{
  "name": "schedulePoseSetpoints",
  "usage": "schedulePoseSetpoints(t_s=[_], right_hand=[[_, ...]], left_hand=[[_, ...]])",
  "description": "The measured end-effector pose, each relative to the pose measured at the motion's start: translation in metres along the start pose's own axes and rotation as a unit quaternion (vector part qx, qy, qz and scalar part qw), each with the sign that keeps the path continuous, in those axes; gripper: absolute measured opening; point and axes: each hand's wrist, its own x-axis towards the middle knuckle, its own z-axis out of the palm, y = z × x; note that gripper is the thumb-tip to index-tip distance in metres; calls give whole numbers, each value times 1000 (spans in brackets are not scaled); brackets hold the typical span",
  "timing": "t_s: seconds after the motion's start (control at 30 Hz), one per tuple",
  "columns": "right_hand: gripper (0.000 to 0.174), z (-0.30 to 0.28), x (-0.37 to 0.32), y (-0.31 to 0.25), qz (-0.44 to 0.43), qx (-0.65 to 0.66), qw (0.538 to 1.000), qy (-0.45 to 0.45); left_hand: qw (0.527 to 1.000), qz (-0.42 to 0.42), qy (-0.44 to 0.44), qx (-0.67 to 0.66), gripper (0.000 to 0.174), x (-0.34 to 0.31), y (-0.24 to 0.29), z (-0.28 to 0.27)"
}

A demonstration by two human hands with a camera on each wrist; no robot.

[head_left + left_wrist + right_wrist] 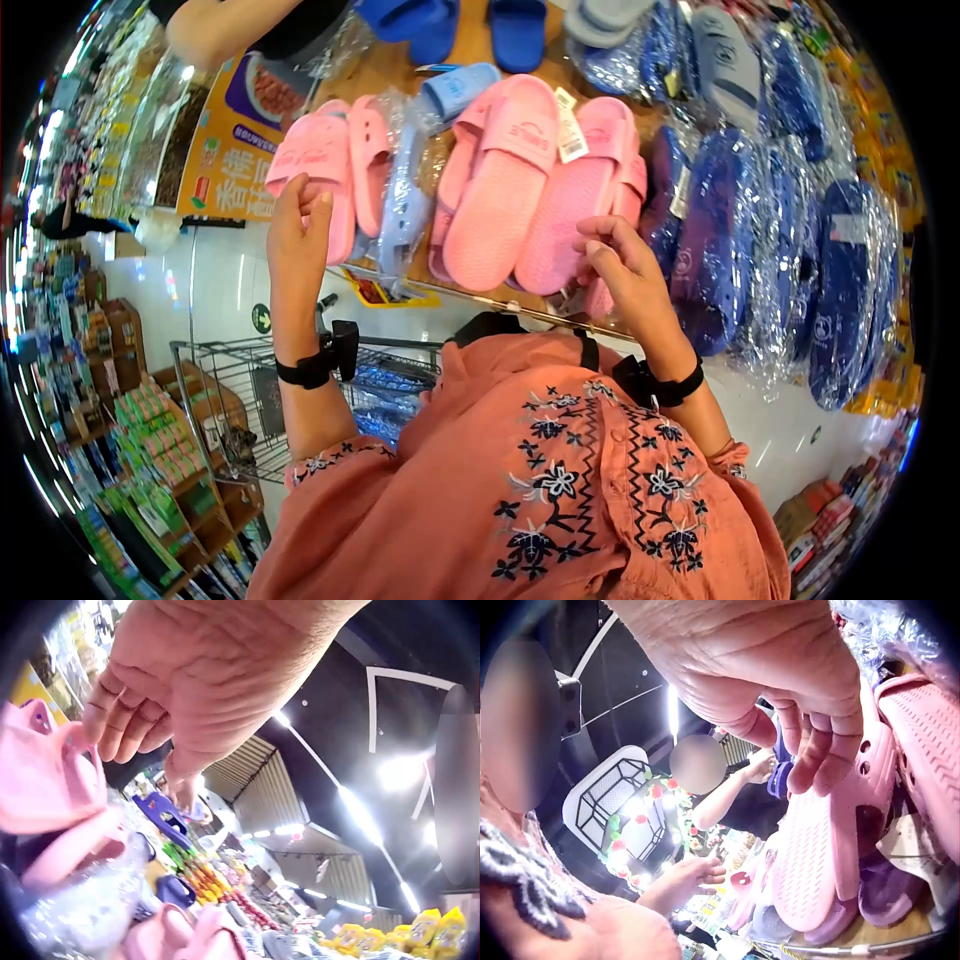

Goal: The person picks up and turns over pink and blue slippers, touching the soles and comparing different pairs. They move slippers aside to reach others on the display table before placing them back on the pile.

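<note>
My left hand is at the heel end of a pink slipper on the left of the display, its fingers fairly straight. In the left wrist view, the fingertips come right up to the pink strap. Over the right edge of another pink slipper hangs my right hand, with loosely bent fingers and nothing gripped. The right wrist view has those fingers overlapping the pink sole. Between the hands lies one more pink slipper; a white tag sits near its strap.
Dark blue slippers in clear plastic fill the right side. Light blue slippers lie among the pink ones. A wire shopping cart stands lower left. Across the display is another person's arm, in the right wrist view holding a blue slipper.
</note>
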Motion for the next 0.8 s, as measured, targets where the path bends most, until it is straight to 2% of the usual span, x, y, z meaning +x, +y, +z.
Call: schedulePoseSetpoints(t_s=[0.13,0.27,0.3,0.4,0.43,0.47,0.53,0.57,0.67,0.7,0.8], right_hand=[[27,17,3,-9,32,3,999,-17],[27,25,9,-13,19,-49,998,-31],[28,27,11,-13,5,-57,998,-30],[27,32,17,-19,6,-61,998,-34],[27,37,19,-23,9,-62,998,-32],[27,43,22,-25,1,-65,997,-36],[26,55,29,-28,-16,-72,996,-44],[25,62,33,-32,-22,-72,996,-53],[24,89,47,-45,-43,-106,990,-85],[30,98,54,-49,-52,-106,987,-106],[40,124,79,-62,-188,-240,945,-122]], left_hand=[[995,23,71,63,56,6,-64,-8],[988,42,117,93,60,15,-106,-8],[987,10,120,109,58,15,-107,-8],[995,-33,86,47,54,14,-106,-6],[994,-13,26,110,42,24,-120,-5],[992,26,55,108,39,23,-125,-2],[983,104,111,102,33,18,-109,13],[986,113,80,92,30,17,-103,13],[992,27,78,-92,35,6,-81,22],[994,41,78,-68,38,5,-75,22],[984,146,99,-30,39,1,-55,20]])
